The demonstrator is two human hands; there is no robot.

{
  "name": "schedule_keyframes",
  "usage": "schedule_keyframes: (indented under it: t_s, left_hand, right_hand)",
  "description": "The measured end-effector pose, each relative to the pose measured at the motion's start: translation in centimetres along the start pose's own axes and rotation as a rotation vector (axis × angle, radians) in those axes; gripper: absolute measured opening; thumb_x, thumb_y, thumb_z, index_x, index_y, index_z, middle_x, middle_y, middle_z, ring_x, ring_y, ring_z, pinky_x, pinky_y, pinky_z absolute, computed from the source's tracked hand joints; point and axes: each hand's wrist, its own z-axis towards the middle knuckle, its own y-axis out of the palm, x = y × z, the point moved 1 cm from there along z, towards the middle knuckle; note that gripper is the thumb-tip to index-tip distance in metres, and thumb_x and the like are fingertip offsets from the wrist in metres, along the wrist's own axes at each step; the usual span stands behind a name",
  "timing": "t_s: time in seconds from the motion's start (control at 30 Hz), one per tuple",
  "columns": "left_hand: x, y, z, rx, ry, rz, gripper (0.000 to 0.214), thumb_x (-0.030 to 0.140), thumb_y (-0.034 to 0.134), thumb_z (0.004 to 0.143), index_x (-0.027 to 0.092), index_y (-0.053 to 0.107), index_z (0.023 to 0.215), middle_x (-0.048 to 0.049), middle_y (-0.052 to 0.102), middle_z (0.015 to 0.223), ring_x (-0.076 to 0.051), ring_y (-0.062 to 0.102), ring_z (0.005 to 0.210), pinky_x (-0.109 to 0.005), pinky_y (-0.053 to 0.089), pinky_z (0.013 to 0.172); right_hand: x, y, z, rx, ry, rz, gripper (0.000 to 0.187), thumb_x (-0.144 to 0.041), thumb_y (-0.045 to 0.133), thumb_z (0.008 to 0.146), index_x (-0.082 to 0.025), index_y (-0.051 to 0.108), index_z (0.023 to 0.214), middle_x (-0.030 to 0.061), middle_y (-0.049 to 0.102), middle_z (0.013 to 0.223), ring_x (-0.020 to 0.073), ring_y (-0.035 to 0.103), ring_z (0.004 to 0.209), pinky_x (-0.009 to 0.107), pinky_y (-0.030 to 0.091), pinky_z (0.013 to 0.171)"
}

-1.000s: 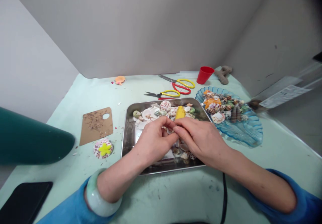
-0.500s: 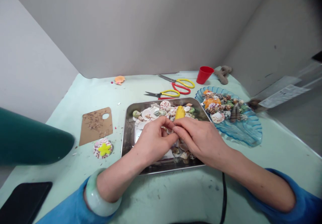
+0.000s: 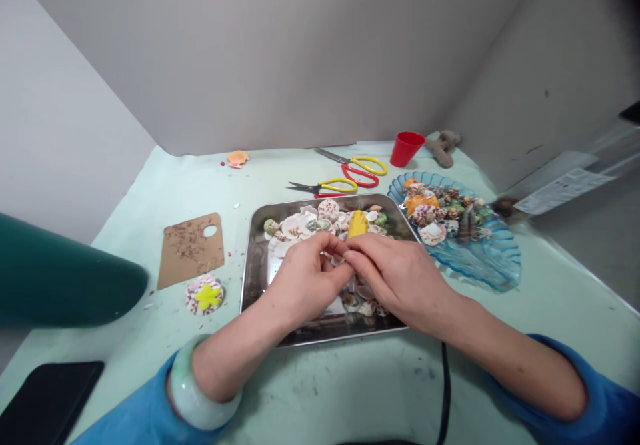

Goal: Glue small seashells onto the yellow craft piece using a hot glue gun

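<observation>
My left hand (image 3: 313, 275) and my right hand (image 3: 395, 268) meet fingertip to fingertip over a steel tray (image 3: 255, 278). Fingers on both sides are pinched closed, and whatever lies between them is hidden. Under and behind the hands the tray holds many seashells (image 3: 300, 221), white, speckled and greenish. A yellow cylindrical piece (image 3: 358, 223) stands out just beyond my right fingers; I cannot tell whether it touches them. More brownish shells (image 3: 367, 303) lie below the fingertips.
Behind the tray lie scissors with yellow and red handles (image 3: 370, 165) and a red cup (image 3: 407, 149). A blue shell-shaped dish (image 3: 480, 261) of shells is at right. At left are a brown card (image 3: 193, 248), a shell with a yellow flower shape (image 3: 207, 296) and a dark green cylinder (image 3: 70, 271).
</observation>
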Motion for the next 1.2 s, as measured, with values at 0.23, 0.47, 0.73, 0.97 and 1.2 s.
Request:
schedule_keyframes:
  t_s: [0.23, 0.47, 0.73, 0.97, 1.2]
  left_hand:
    - [-0.42, 0.03, 0.01, 0.012, 0.002, 0.029, 0.016, 0.032, 0.056, 0.074, 0.021, 0.056, 0.085, 0.0035, 0.054, 0.052, -0.011, 0.049, 0.047, -0.019, 0.031, 0.043]
    - [-0.25, -0.06, -0.03, 0.049, 0.015, 0.046, 0.016, 0.034, 0.057, 0.074, 0.020, 0.057, 0.083, 0.0037, 0.053, 0.052, -0.010, 0.047, 0.046, -0.019, 0.030, 0.043]
    - [-0.28, 0.01, -0.03, 0.045, -0.008, 0.015, 0.017, 0.034, 0.058, 0.074, 0.020, 0.057, 0.084, 0.0044, 0.053, 0.052, -0.009, 0.044, 0.045, -0.019, 0.029, 0.043]
    - [-0.12, -0.05, -0.02, 0.036, 0.013, -0.004, 0.016, 0.032, 0.056, 0.075, 0.020, 0.056, 0.085, 0.0045, 0.052, 0.052, -0.010, 0.048, 0.047, -0.020, 0.031, 0.044]
    - [-0.31, -0.04, -0.11, 0.045, 0.016, 0.013, 0.016, 0.032, 0.057, 0.074, 0.020, 0.056, 0.086, 0.0045, 0.053, 0.051, -0.010, 0.047, 0.045, -0.019, 0.031, 0.043]
  right_hand:
    - [0.02, 0.15, 0.12, 0.000, -0.009, 0.007, 0.031, -0.033, 0.032, 0.096, -0.018, 0.059, 0.094, 0.0049, 0.064, 0.085, 0.0169, 0.058, 0.075, 0.028, 0.039, 0.068]
    - [0.02, 0.07, -0.02, 0.003, 0.003, 0.005, 0.033, -0.034, 0.031, 0.096, -0.018, 0.060, 0.094, 0.0048, 0.064, 0.083, 0.0174, 0.058, 0.075, 0.029, 0.040, 0.067]
    - [-0.04, -0.01, -0.03, 0.010, 0.004, 0.013, 0.034, -0.034, 0.031, 0.096, -0.017, 0.060, 0.096, 0.0049, 0.064, 0.081, 0.0171, 0.058, 0.072, 0.028, 0.039, 0.065]
    - [-0.05, 0.00, 0.09, -0.003, 0.015, 0.003, 0.032, -0.033, 0.032, 0.096, -0.017, 0.060, 0.096, 0.0055, 0.064, 0.082, 0.0171, 0.058, 0.073, 0.027, 0.039, 0.065]
    - [-0.11, 0.04, 0.11, -0.008, 0.023, -0.002, 0.031, -0.033, 0.033, 0.095, -0.017, 0.059, 0.096, 0.0054, 0.064, 0.080, 0.0173, 0.058, 0.072, 0.028, 0.039, 0.065]
